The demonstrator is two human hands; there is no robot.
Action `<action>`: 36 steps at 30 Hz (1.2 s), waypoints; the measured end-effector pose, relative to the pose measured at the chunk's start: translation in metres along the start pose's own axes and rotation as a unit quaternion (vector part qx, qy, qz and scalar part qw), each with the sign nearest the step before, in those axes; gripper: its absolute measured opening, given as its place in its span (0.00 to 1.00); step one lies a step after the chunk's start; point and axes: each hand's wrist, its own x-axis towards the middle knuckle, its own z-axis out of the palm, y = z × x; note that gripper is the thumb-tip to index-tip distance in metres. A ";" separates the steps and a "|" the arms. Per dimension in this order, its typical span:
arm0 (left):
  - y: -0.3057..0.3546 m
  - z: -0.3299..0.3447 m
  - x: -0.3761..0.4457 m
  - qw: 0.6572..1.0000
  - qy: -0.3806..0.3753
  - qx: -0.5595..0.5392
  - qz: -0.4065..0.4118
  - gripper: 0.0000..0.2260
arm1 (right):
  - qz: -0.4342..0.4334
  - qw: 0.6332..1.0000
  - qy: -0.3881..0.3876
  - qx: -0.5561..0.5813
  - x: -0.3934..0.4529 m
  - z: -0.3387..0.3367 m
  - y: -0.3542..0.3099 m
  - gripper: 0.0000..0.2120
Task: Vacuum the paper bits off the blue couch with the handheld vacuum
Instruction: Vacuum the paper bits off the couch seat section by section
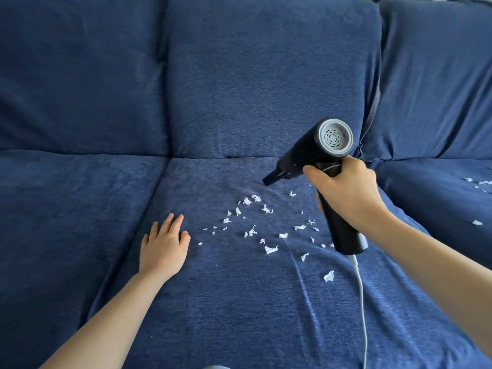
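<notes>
A black handheld vacuum (308, 153) with a grey vented rear cap hangs above the middle seat cushion of the blue couch (239, 302). My right hand (346, 193) grips its handle, and the nozzle points down and left, a little above the fabric. Several white paper bits (270, 249) lie scattered on the cushion below and left of the nozzle. My left hand (163, 246) rests flat on the cushion, fingers spread, just left of the bits.
A white cord (360, 294) runs from the handle's base down toward the front edge. A few more paper bits (478, 222) lie on the right seat cushion. Back cushions rise behind the seats.
</notes>
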 end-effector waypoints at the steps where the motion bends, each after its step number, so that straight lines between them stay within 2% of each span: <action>1: 0.000 0.001 -0.001 1.000 0.004 0.002 0.001 0.23 | 0.001 1.000 -0.001 0.002 0.002 0.002 -0.001 0.14; 17: 0.004 -0.002 -0.009 1.000 0.008 -0.002 -0.007 0.23 | -0.002 0.999 -0.037 0.002 -0.030 -0.016 -0.002 0.15; 36: 0.004 -0.005 -0.025 1.000 0.016 0.005 0.006 0.23 | -0.019 0.998 -0.067 0.002 -0.049 0.001 -0.016 0.14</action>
